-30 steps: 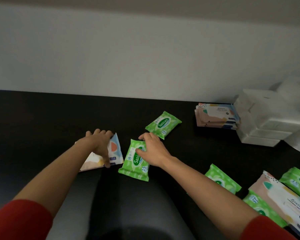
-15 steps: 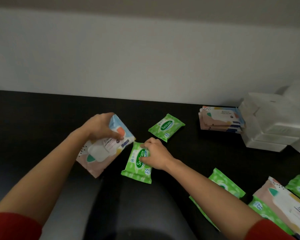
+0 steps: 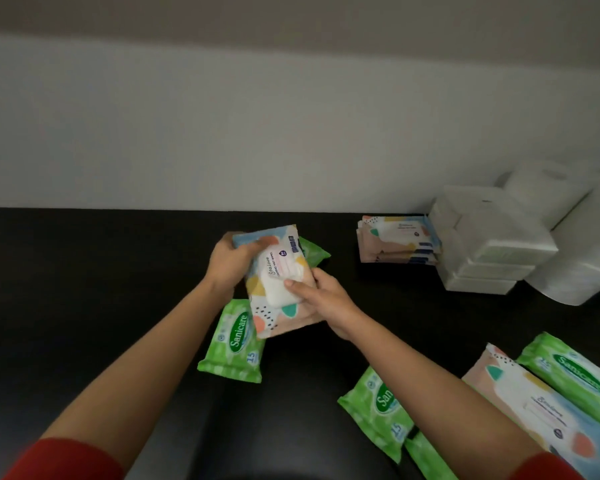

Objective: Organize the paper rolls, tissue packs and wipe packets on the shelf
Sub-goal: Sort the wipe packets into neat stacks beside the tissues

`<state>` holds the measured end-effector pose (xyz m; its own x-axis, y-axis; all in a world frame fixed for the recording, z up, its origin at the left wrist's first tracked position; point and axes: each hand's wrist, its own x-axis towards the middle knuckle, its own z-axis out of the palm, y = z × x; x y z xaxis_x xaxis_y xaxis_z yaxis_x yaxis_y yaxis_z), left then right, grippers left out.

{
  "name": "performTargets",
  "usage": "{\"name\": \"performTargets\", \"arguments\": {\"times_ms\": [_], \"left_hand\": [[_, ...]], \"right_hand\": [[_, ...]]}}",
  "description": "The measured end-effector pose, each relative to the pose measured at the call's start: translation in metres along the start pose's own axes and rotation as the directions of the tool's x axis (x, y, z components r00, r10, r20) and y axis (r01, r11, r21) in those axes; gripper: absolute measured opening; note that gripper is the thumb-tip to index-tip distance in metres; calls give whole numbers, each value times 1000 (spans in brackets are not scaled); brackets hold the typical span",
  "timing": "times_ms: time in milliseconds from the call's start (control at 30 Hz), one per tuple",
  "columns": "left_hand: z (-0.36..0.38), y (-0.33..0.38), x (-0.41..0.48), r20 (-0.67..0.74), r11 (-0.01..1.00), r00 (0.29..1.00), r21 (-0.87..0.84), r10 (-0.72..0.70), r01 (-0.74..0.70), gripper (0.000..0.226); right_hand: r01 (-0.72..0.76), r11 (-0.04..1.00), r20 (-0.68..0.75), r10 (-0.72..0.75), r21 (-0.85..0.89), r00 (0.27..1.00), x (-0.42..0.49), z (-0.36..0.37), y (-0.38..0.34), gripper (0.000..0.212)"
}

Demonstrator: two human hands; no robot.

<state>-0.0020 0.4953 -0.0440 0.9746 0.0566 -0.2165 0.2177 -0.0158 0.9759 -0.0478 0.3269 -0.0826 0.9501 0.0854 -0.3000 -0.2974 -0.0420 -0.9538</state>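
Pack [image 3: 277,276] lifted, right hand [image 3: 323,300] now gripping.

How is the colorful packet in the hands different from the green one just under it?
Left hand and right hand hold the colorful packet; the green packet lies on the shelf. The colorful packet looks bigger, with pastel shapes; the green packet is mostly green. Both are wipe packets.
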Motion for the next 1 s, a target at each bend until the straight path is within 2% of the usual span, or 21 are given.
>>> {"name": "performTargets", "arguments": {"times_ms": [100,200,300,400,500,600,667,733,800,867,1000], "left_hand": [[23,-10,6,116,984,985,-110,-128,141,59],[45,-16,8,244,977,951,-55,-188,207,44],[67,-22,11,339,971,915,-11,-220,238,42],[92,-30,12,402,966,879,81,-258,246,41],[117,-40,12,435,960,856,159,-279,233,36],[144,-50,10,383,952,874,60,-300,301,35],[161,-56,8,325,944,893,-6,-311,330,36],[177,-61,5,283,944,907,-23,-311,330,36],[188,-64,1,268,938,907,-31,-325,345,34],[196,-68,-2,261,925,899,-48,-352,376,32],[200,-78,0,201,921,907,-46,-370,386,50]], "right_hand": [[10,1000,-22,-10,-15,1000,-8,-35,-1,38],[14,997,-33,-17,-74,999,-17,-71,-3,46],[17,989,-54,-25,-145,998,-19,-105,-2,50],[13,944,-138,-62,-329,989,-19,-134,0,55],[-28,862,-278,-132,-505,952,-14,-161,4,47],[-43,874,-390,-172,-485,905,-7,-180,14,37],[-47,820,-420,-242,-570,875,-4,-188,24,33],[-67,703,-405,-326,-708,855,-3,-194,30,34],[-66,620,-351,-350,-782,869,-7,-196,32,41],[-37,578,-272,-327,-816,905,-12,-195,34,53],[7,417,-108,-253,-909,961,-21,-190,42,80]]}}
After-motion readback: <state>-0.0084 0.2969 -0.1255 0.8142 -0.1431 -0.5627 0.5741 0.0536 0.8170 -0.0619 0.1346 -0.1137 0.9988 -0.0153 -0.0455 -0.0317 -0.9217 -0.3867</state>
